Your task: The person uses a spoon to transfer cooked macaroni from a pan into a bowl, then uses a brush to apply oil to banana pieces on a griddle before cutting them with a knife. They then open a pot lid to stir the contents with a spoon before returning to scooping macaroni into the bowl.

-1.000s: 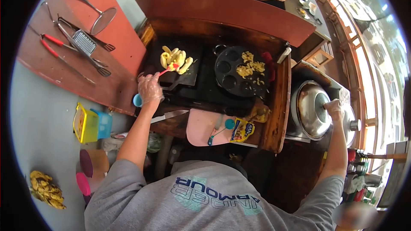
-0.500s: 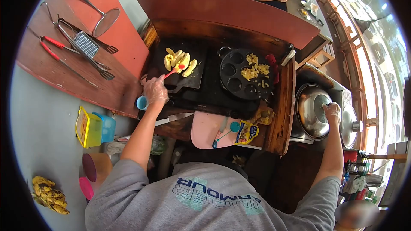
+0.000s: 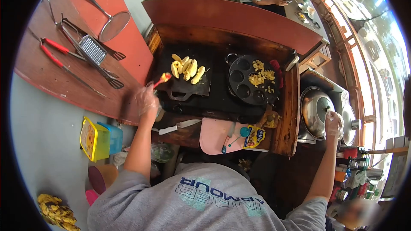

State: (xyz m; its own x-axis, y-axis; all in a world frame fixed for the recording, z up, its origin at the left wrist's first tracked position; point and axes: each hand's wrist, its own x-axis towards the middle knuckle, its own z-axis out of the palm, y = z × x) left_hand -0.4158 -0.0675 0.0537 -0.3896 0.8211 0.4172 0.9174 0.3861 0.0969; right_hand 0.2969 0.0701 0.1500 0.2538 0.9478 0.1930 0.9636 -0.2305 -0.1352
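Head view, entries near to far. Left hand [image 3: 146, 99], gloved: fingers clamped on the handle of a red spatula [image 3: 162, 79], whose long axis runs up and right from the hand, its tip short of the banana pieces [image 3: 187, 68] and not touching them. Those pieces lie on the flat black griddle plate [image 3: 188, 86], up and right of the spatula tip, so the left hand is much the nearer to them. Right hand [image 3: 333, 123], gloved: fingers curled on the knob of the steel pot lid [image 3: 314, 110] at the far right, beside a second lid [image 3: 350, 125]. Knife [image 3: 180, 125] and pink cutting board [image 3: 216, 134] lie on the near desk edge between the arms. Round dimpled pan [image 3: 250, 83] with food bits sits right of the griddle. Bare griddle surface around the banana gives open room; the wooden wall closes the far side.
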